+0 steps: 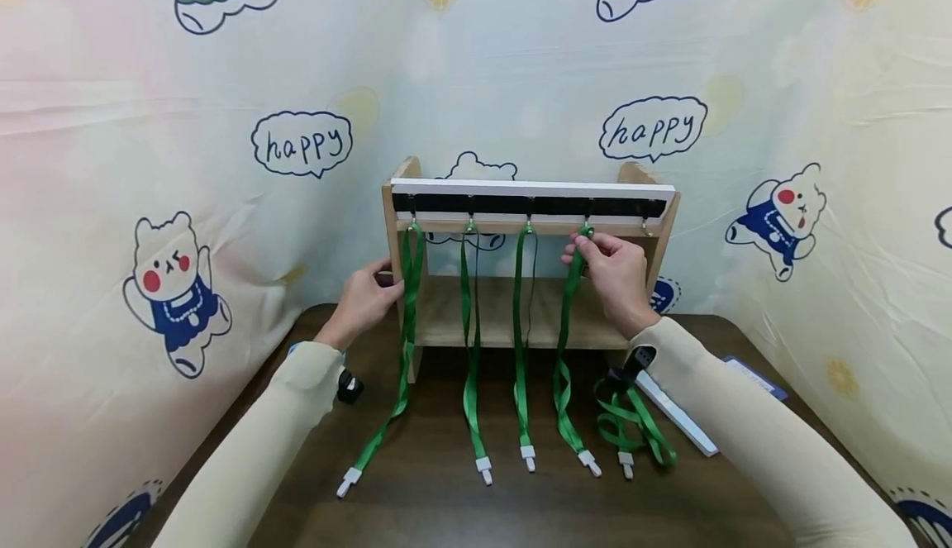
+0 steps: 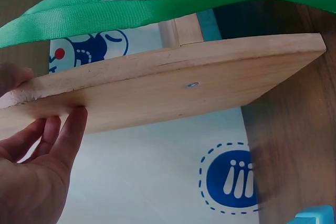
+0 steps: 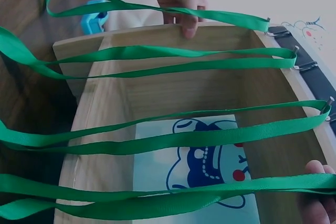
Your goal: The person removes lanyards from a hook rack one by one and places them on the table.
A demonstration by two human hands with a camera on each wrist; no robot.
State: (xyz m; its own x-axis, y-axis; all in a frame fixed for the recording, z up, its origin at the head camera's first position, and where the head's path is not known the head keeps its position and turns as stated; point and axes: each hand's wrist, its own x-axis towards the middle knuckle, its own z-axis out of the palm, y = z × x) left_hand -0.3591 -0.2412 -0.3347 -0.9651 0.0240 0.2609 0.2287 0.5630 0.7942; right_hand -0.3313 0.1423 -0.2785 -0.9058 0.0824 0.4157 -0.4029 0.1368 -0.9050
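The left hand (image 1: 366,293) rests relaxed fingers on the wooden rack (image 1: 394,283) (its side panel), while the right hand (image 1: 613,271) apparently pinches the fourth green lanyard (image 1: 568,316) at its hook.

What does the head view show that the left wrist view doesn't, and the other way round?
Only the head view shows the right hand pinching the fourth lanyard at its hook, the empty fifth hook, and a loose lanyard on the table. Only the left wrist view shows a screw head in the rack's side panel. Both show the left hand steadying that panel.
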